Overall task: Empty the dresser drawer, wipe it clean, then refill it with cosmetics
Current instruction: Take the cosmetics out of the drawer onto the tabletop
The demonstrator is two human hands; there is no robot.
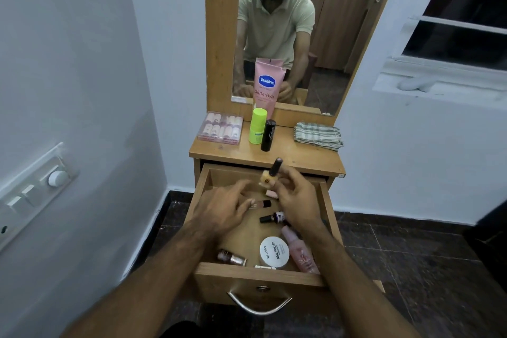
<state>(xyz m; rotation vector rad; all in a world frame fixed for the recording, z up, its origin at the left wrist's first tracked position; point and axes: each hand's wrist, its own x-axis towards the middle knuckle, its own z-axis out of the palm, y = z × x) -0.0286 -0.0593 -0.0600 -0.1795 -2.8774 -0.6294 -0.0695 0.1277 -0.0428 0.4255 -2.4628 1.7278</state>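
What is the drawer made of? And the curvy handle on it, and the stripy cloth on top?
The drawer looks like light brown wood or wood-look board, smooth with faint grain. Its handle seems to be shiny silver metal, since it glints. The stripy cloth looks like soft woven fabric, probably cotton, folded with fraying edges.

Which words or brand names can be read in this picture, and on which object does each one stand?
"Vaseline" and "Gluta-Hya": on the pink tube standing against the mirror; its smaller print is blurred.
"ZUDIO" and "NAIL POLISH": on the white round lid in the drawer; a smaller line under it is unreadable.
Labels on the green bottle, black stick and nail polish bottles: too small to read.
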